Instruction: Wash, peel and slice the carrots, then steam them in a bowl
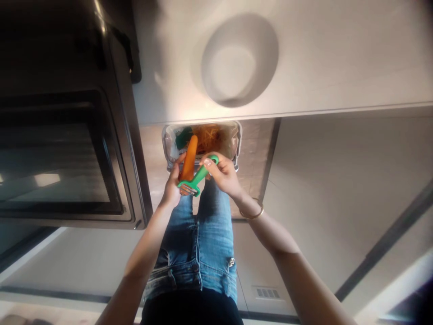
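Note:
My left hand [173,185] is closed around the thick lower end of an orange carrot [190,155], whose narrower end points away from me. In my right hand [221,174] is a green vegetable peeler [199,176], held by its handle with thumb and fingers. The peeler's head, with its metal blade, lies over the carrot's near end close to my left palm; whether the blade touches the carrot I cannot tell. Below both hands stands a lined bin [240,140] holding a heap of orange peelings [211,137] and something dark green.
A pale countertop [321,58] runs across the top, bearing a white bowl [233,72] near its front edge. To the left, a dark oven-like appliance [122,180] juts out close to my left arm. My legs in jeans [213,234] are right behind the bin.

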`<action>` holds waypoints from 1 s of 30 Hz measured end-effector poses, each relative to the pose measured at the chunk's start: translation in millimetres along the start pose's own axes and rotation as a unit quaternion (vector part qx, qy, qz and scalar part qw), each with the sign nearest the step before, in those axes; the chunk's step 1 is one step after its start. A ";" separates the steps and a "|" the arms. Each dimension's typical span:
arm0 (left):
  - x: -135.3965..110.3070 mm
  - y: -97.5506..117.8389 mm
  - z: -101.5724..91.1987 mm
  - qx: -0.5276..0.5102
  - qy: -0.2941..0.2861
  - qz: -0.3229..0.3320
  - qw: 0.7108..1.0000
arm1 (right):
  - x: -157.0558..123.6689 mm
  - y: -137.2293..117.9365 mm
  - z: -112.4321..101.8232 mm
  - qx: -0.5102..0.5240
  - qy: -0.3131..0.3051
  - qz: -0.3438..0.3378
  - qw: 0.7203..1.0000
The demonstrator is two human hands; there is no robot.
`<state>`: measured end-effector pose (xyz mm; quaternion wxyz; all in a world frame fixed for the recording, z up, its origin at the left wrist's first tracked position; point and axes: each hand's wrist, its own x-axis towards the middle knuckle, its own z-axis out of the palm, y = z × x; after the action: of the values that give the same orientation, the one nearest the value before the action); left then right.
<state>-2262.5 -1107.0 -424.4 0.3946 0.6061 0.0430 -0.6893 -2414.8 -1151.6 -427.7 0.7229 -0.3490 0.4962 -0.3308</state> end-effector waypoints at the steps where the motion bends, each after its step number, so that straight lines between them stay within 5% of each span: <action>1: -0.4 -0.1 -1.1 0.007 -0.008 0.009 1.000 | 3.2 2.4 -0.6 -0.003 0.003 0.004 1.000; 5: -2.5 -0.4 -10.3 0.029 -0.059 -0.022 0.998 | 25.7 12.4 -15.6 -0.064 0.071 -0.015 0.995; 9: -4.5 -1.6 -19.8 0.019 -0.065 -0.026 0.997 | 55.3 20.8 -39.5 -0.194 0.168 -0.089 0.962; 16: -7.7 0.8 -19.9 0.006 -0.107 -0.011 0.994 | 61.1 36.0 -58.3 -0.470 0.057 -0.137 0.870; 21: -8.3 6.1 -16.3 -0.010 -0.134 -0.017 0.991 | 50.6 29.6 -46.1 -0.619 -0.023 -0.073 0.782; 27: -11.6 -0.3 -4.4 -0.014 -0.126 0.019 0.992 | 55.0 6.7 -16.1 -0.688 -0.015 0.101 0.718; 30: -10.9 -8.1 8.6 -0.023 -0.107 0.047 0.993 | 59.8 1.3 -2.6 -0.689 0.004 0.130 0.713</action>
<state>-2274.8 -1100.7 -416.1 0.4433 0.5205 -0.0122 -0.7297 -2399.9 -1200.7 -458.6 0.3154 -0.6814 0.6298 0.1987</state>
